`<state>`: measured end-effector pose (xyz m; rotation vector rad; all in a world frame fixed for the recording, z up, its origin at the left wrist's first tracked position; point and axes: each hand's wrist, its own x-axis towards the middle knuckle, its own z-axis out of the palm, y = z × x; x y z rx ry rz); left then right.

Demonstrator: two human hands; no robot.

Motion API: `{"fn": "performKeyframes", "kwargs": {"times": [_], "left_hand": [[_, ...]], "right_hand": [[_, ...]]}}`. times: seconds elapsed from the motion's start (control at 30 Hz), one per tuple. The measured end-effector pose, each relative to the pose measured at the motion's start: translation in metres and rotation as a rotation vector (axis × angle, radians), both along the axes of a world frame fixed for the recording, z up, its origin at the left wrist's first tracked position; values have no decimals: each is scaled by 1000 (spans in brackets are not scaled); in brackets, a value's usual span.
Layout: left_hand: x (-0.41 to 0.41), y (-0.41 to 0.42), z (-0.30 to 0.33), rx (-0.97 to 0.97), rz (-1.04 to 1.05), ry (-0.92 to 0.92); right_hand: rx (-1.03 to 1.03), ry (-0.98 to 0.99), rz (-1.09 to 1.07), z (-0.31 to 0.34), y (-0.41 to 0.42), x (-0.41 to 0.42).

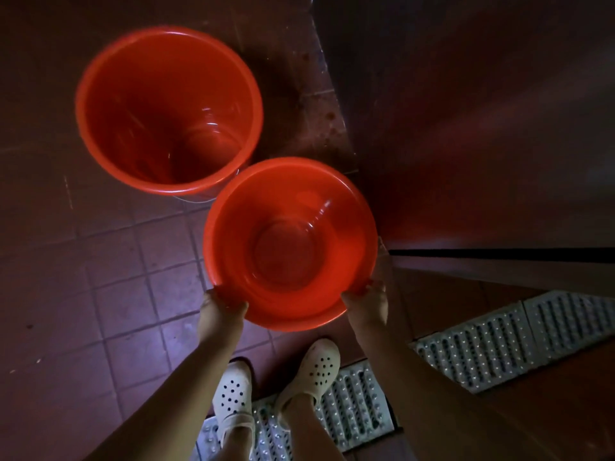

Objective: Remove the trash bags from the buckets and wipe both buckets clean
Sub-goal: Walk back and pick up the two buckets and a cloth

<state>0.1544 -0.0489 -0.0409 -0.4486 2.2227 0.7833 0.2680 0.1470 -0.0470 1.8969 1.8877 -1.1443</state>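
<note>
Now I hold the smaller red bucket by its near rim, left hand and right hand fingers clenched on it, just beside the larger red bucket on the tiled floor; I'd keep it level and steady for wiping.

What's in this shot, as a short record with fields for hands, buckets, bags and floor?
left hand: grips near rim of near bucket
right hand: grips same rim
near bucket: orange, no bag inside
far bucket: orange, upright on floor, no bag inside
bags: none in view
floor: dark red tiles, metal grate by the feet
</note>
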Motion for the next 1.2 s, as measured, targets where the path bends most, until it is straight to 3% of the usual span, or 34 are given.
{"fn": "performKeyframes", "kwargs": {"times": [0.17,0.43,0.73,1.0,1.2], "left_hand": [[-3,0,54,75,56,-7],[1,-15,205,147,55,48],[-37,-38,394,309,96,347],[-76,-44,519,607,166,534],[-91,-19,583,819,120,552]], "right_hand": [[31,47,-36,54,-3,3],[24,69,-44,209,-19,25],[150,339,-143,392,-50,3],[363,571,-131,518,-60,-20],[511,716,-204,582,-48,-20]]}}
